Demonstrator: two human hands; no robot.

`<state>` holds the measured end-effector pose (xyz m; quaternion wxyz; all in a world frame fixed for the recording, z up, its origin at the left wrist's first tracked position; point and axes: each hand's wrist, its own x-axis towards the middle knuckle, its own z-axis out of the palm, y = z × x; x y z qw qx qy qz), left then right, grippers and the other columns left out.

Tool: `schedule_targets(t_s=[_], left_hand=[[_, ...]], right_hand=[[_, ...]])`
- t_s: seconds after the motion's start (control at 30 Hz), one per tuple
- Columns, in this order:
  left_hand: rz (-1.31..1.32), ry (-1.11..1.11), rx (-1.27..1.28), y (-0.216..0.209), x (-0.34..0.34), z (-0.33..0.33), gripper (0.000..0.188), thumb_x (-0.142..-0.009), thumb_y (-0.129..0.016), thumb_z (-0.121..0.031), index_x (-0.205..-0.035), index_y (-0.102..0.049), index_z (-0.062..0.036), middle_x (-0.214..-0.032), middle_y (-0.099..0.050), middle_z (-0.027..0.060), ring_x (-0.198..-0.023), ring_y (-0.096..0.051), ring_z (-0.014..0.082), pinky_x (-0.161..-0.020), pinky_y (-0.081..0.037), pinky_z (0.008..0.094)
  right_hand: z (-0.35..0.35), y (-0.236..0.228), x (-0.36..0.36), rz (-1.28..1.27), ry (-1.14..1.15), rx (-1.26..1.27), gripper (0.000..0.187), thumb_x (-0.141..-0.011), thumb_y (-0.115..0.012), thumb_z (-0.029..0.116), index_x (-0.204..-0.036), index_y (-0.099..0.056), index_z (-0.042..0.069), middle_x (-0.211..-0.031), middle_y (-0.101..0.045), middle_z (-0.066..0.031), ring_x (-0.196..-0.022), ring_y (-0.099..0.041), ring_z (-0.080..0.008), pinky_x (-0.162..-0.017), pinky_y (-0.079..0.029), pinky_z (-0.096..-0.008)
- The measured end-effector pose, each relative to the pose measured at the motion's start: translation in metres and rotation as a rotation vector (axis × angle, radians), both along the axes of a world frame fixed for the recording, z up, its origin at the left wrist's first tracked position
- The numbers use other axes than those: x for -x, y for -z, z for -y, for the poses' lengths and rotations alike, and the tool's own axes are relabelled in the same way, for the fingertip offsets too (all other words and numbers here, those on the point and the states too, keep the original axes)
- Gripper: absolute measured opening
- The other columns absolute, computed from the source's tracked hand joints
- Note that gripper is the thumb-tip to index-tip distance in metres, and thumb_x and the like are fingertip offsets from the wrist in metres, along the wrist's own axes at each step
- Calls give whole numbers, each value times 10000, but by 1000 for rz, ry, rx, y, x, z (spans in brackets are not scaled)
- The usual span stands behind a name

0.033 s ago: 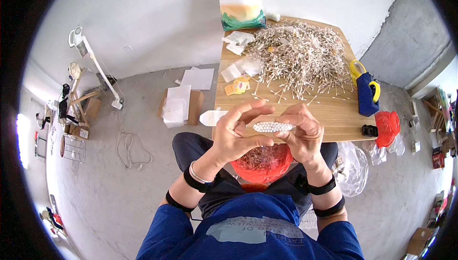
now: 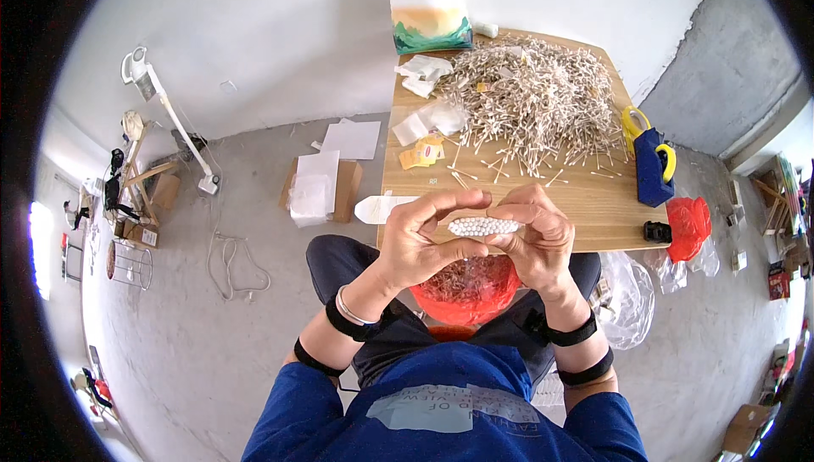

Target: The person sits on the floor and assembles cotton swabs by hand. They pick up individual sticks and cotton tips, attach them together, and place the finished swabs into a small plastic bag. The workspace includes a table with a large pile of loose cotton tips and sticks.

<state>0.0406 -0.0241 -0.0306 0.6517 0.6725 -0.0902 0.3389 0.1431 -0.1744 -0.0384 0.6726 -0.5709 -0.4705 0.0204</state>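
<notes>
A tight bundle of cotton swabs [image 2: 482, 226], white tips facing up, is in front of me above the table's near edge. My right hand [image 2: 538, 237] pinches its right end between thumb and fingers. My left hand [image 2: 428, 237] curves round the bundle's left part, its index finger above and thumb below, with a gap between them and the swabs. Beneath both hands, a red plastic bag [image 2: 471, 292] with swabs inside sits between my legs. Beyond them, a large heap of loose cotton swabs [image 2: 543, 97] covers much of the wooden table [image 2: 593, 212].
Yellow packets [image 2: 421, 153] and clear plastic wrappers [image 2: 431, 121] lie left of the heap. A blue holder [image 2: 651, 169] with yellow handles stands at the table's right edge, near a black object [image 2: 656, 231] and another red bag [image 2: 688, 229]. A cardboard box [image 2: 346, 193] is on the floor left.
My left hand's fingers have come down and closer together over the bundle, uncovering a few loose swabs on the table behind. My right hand keeps its pinch and has barely moved.
</notes>
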Motion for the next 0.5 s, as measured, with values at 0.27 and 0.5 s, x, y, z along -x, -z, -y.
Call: schedule_targets(t_s=[0.27,0.5], left_hand=[[-68,-89,-193,2,8,-2,237,-802,-769,-119,-994,-689,-7,-945,-731,109,-886,-711,178,-763,-564,274],[27,-177,-321,-1,3,1,249,-815,-742,-64,-1036,-640,-11,-938,-724,115,-889,-712,207,-923,-532,347]], right_hand=[[1,-6,-2,39,-11,16,245,-733,-807,129,-952,-722,58,-905,-657,-73,-839,-593,-198,-747,-468,-309],[1,-6,-6,59,-5,21,247,-728,-808,133,-948,-719,61,-909,-657,-75,-836,-595,-200,-742,-466,-309]])
